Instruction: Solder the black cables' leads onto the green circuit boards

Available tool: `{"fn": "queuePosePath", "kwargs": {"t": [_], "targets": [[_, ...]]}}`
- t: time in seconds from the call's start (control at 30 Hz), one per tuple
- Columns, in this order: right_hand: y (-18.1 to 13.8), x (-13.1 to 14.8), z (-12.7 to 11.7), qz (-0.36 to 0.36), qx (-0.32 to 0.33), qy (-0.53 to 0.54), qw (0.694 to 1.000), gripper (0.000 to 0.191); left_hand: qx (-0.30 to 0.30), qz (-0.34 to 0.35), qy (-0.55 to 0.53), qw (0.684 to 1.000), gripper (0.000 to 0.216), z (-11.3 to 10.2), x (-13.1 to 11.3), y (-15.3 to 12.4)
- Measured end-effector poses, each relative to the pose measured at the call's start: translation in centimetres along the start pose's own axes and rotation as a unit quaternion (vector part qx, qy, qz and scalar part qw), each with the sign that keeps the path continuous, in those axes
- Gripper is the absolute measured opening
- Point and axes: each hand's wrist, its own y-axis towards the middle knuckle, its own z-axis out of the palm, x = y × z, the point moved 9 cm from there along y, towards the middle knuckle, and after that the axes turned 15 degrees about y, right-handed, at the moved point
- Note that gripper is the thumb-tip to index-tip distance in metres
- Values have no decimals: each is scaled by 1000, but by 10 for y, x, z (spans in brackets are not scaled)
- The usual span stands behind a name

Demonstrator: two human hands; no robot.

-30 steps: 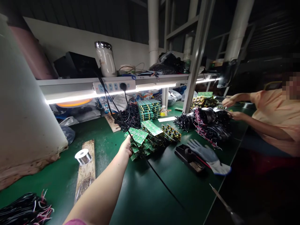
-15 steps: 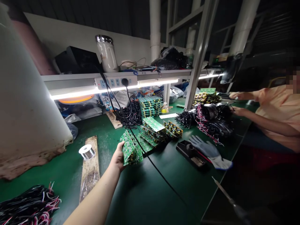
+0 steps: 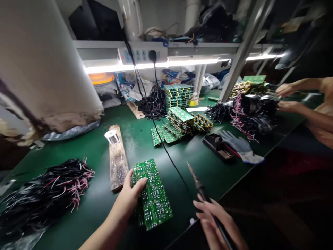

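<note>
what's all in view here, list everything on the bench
flat printed circuit boards: one stack, green, in left hand
slim soldering iron: one, dark handle, metal tip, in right hand
round solder spool: one, silver, on plank
long wooden plank: one, brown, on bench
stacked circuit boards: many, green, bench rear
black wire bundle: one, red and white ends, bench left
black wire heap: one, pink ends, bench right
soldering iron stand: one, black, bench front
work glove: one visible, grey and white, beside stand
power strip: one, white, under shelf
co-worker's hands: two, far right
left hand: one, on held boards
right hand: one, around iron
</note>
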Motion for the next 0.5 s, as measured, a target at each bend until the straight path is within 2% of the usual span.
{"fn": "queuePosePath", "kwargs": {"t": [0.07, 0.13, 0.23, 0.3, 0.5], "targets": [[1, 12, 39, -2, 61, 35, 998, 41, -19, 4, -1, 1000, 87, -6, 9, -10], [2, 27, 72, -23, 122, 20, 992, 62, -38, 12, -7, 999, 92, -11, 15, -17], [2, 41, 106, -55, 199, -27, 978, 79, -42, 32, -23, 998, 92, -13, 18, -26], [0, 43, 117, -54, 214, -53, 974, 79, -38, 46, -21, 998, 91, -14, 17, -30], [-5, 63, 127, -63, 165, -93, 980, 64, -26, 66, 33, 997, 92, -25, 16, -35]]}}
